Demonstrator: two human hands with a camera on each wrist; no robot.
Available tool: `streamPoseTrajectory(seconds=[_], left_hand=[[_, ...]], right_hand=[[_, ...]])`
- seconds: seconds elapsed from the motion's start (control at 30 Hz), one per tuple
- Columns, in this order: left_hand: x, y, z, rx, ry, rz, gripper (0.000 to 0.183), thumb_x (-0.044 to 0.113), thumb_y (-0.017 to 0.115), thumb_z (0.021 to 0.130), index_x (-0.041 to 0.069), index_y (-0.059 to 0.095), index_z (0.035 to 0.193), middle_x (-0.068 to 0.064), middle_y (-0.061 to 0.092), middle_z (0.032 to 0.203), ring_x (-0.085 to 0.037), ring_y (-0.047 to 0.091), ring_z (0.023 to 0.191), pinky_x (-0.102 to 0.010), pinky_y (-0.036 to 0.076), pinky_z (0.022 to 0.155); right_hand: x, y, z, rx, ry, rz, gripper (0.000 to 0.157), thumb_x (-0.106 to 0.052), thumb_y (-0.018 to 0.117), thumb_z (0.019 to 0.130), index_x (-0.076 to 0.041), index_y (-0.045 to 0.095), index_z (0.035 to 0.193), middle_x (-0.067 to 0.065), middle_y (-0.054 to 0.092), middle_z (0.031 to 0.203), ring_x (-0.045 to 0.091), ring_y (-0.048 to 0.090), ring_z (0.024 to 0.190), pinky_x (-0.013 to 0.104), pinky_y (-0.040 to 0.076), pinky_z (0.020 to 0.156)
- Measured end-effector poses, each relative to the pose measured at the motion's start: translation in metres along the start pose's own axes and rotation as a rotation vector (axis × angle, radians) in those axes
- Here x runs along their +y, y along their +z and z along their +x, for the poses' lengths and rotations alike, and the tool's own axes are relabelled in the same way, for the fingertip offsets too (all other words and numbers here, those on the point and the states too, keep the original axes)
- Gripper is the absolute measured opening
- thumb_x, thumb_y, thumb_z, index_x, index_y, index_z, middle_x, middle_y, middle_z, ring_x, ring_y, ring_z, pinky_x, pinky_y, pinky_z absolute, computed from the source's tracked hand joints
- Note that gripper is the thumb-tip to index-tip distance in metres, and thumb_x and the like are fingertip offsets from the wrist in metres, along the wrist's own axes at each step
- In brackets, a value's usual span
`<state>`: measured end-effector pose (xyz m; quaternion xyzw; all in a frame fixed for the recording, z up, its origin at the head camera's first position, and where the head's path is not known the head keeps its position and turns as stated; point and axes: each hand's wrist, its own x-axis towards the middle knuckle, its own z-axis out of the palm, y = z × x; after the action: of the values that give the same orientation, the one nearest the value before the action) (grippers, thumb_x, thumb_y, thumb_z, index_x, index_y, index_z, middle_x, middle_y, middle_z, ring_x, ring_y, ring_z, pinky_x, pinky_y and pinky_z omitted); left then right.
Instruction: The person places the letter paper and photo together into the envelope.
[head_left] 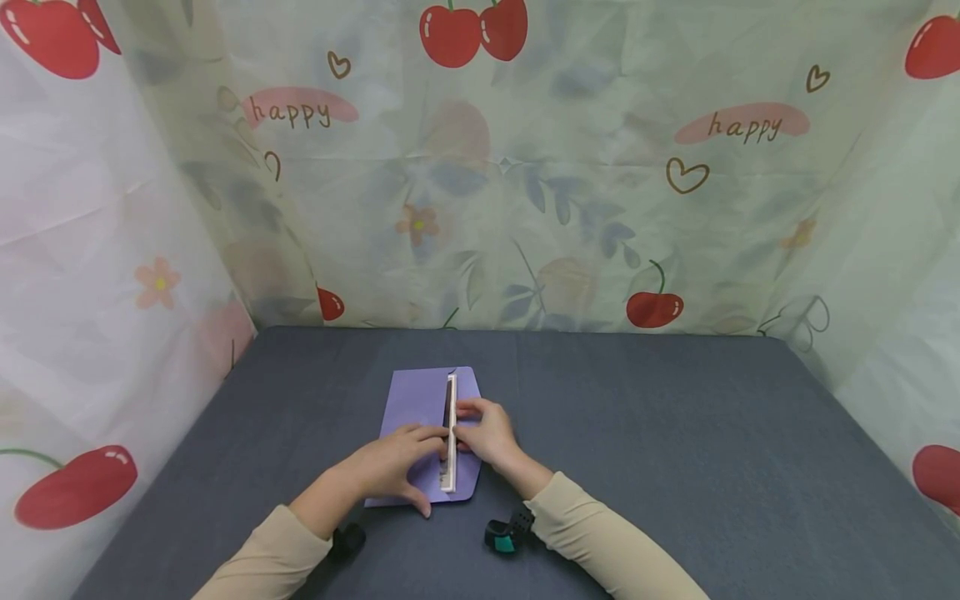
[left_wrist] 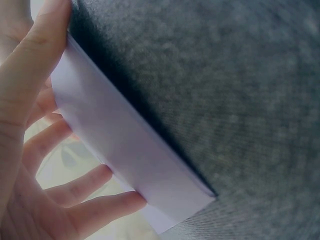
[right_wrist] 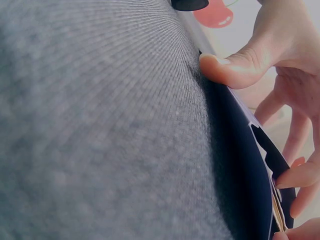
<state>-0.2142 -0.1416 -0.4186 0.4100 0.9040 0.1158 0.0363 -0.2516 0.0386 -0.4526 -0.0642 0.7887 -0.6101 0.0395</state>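
A flat purple envelope (head_left: 416, 396) with clipped right corners lies on the table. Along its right part runs a narrow white-edged card (head_left: 452, 467) with a dark side, partly hidden by fingers; what it shows is unclear. My left hand (head_left: 393, 458) spreads over the envelope, fingertips touching the card and thumb at the near edge. From the right, my right hand (head_left: 487, 429) pinches the card about its middle. In the left wrist view, fingers (left_wrist: 105, 207) lie against the pale purple surface (left_wrist: 115, 130). The right wrist view shows the dark, white-edged layers (right_wrist: 272, 155) side-on.
A dark grey cloth (head_left: 637, 450) covers the table. Printed curtains (head_left: 525, 208) hang behind and at both sides. Black wrist-worn devices (head_left: 504, 537) sit under the wrists, close to the cloth.
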Motion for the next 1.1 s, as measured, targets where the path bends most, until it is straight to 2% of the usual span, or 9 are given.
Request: streamPoseTrajectory(seconds=[0.57,0.87,1.1], left_hand=[[-0.0008,-0.0002,0.0015,-0.024,-0.007,0.005,0.06,0.047,0.08,0.062,0.016,0.055,0.107,-0.01,0.049,0.138,-0.033,0.048,0.122,-0.046,0.043,0.099],[-0.0007,-0.0008,0.0011,-0.026,-0.005,0.004,0.059,0.047,0.08,0.062,0.016,0.056,0.107,-0.01,0.049,0.138,-0.033,0.048,0.121,-0.045,0.043,0.098],[0.0002,-0.0011,0.0004,-0.023,-0.006,-0.006,0.059,0.046,0.08,0.062,0.016,0.055,0.106,-0.011,0.049,0.137,-0.034,0.048,0.121,-0.046,0.044,0.097]], right_hand=[[-0.0024,0.0009,-0.0004,-0.017,-0.008,-0.037,0.038,0.008,0.061,0.077,0.008,0.058,0.115,0.025,0.065,0.107,0.02,0.067,0.074,0.026,0.056,0.056],[-0.0031,0.0015,-0.0014,-0.017,-0.005,-0.053,0.038,0.007,0.06,0.079,0.007,0.057,0.117,0.024,0.065,0.108,0.021,0.067,0.074,0.026,0.056,0.056],[-0.0041,0.0026,-0.0019,-0.012,-0.003,-0.024,0.037,0.006,0.056,0.08,0.008,0.056,0.118,0.026,0.065,0.107,0.023,0.068,0.074,0.028,0.056,0.056]])
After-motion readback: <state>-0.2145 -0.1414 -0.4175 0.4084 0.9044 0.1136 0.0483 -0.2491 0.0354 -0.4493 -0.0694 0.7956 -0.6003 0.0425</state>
